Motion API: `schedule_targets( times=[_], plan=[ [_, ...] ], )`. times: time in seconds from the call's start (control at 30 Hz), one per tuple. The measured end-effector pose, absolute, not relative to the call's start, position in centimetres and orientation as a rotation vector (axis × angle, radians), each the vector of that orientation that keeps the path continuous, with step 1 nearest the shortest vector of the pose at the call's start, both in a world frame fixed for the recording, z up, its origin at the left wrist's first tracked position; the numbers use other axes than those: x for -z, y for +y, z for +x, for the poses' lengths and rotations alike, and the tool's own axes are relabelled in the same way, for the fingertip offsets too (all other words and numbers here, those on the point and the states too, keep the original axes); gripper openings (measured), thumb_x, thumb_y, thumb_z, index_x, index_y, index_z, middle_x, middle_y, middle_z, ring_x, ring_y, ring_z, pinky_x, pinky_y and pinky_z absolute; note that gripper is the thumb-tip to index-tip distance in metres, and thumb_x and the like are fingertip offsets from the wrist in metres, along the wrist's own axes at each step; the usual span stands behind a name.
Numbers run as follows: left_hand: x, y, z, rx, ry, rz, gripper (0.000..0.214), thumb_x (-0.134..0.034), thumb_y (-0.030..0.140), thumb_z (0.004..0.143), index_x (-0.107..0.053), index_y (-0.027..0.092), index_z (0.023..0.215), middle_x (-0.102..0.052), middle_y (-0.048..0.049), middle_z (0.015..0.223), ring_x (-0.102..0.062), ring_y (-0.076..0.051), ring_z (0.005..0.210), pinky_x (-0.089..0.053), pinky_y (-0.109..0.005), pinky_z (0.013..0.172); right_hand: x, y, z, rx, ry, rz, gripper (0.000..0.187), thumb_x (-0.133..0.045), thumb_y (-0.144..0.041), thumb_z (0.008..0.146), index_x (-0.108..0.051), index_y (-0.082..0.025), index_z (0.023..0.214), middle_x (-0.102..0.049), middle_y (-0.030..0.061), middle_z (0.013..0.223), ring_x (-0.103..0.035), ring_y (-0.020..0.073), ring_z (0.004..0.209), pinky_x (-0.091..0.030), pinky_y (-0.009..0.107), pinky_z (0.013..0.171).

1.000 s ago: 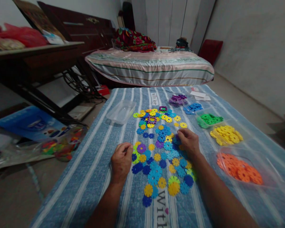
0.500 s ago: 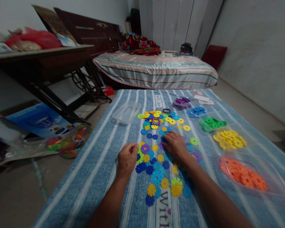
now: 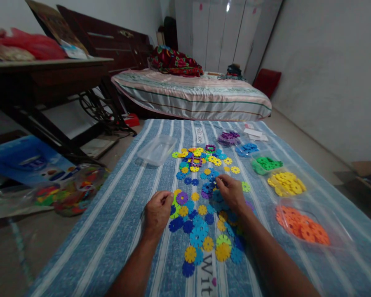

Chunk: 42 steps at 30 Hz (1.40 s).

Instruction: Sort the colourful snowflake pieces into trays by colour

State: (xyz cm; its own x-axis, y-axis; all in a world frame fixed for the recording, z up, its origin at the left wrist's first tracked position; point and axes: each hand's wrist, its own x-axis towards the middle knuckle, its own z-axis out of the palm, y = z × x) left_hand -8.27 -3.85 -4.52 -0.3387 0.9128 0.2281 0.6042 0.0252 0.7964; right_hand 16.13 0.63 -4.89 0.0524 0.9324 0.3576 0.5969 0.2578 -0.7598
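Observation:
A heap of flat plastic snowflake discs (image 3: 200,202), blue, yellow, purple and green, lies spread on a blue striped cloth (image 3: 117,222). My left hand (image 3: 157,212) rests at the heap's left edge with its fingers curled in a loose fist; what they hold, if anything, is hidden. My right hand (image 3: 231,193) lies on the middle of the heap, thumb and fingers pinched on a blue disc (image 3: 208,186). Sorted piles sit to the right: orange (image 3: 301,227), yellow (image 3: 286,183), green (image 3: 266,163), blue (image 3: 246,148) and purple (image 3: 229,137).
An empty clear plastic tub (image 3: 157,149) stands left of the heap. A bag of more discs (image 3: 69,194) lies on the floor at the left, beside a dark table (image 3: 46,82). A bed (image 3: 191,95) is behind the cloth.
My right hand moved from the heap's right side to its middle and pinched together. A green disc now lies uncovered at its right. My left hand stayed put.

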Motion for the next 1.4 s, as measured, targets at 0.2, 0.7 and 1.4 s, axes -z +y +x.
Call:
schedule_targets(
  times=[0.2,0.7,1.4],
  plan=[
    [4.1,-3.6,-8.2,-1.231,1.958,1.523,0.029,-0.052,0.048,0.071,-0.066,0.023,0.068,-0.068,-0.0005,0.071,-0.064,-0.018,0.066,-0.051,-0.027,0.064,1.5,5.6,18.4,-0.939,-0.893,-1.446,0.016,-0.061,-0.032,0.072,-0.059,-0.018,0.063,-0.053,-0.0044,0.042,-0.049,0.0114,0.036,-0.043,0.023,0.042],
    [4.3,-3.6,-8.3,-1.181,1.981,1.548,0.028,-0.052,0.046,0.073,-0.067,0.023,0.070,-0.069,0.0002,0.072,-0.064,-0.018,0.066,-0.049,-0.026,0.064,4.2,4.4,16.6,-0.760,-1.511,-1.328,0.015,-0.059,-0.032,0.077,-0.066,-0.019,0.075,-0.066,0.0005,0.069,-0.062,0.0159,0.066,-0.050,0.028,0.066],
    [4.1,-3.6,-8.3,-1.185,1.978,1.555,0.026,-0.052,0.044,0.073,-0.067,0.023,0.068,-0.067,0.0009,0.068,-0.062,-0.016,0.063,-0.050,-0.025,0.063,4.1,1.3,14.6,-0.162,-2.296,-1.565,0.015,-0.071,-0.034,0.081,-0.067,-0.020,0.085,-0.065,0.0093,0.103,-0.056,0.0245,0.101,-0.043,0.032,0.082]
  ],
)
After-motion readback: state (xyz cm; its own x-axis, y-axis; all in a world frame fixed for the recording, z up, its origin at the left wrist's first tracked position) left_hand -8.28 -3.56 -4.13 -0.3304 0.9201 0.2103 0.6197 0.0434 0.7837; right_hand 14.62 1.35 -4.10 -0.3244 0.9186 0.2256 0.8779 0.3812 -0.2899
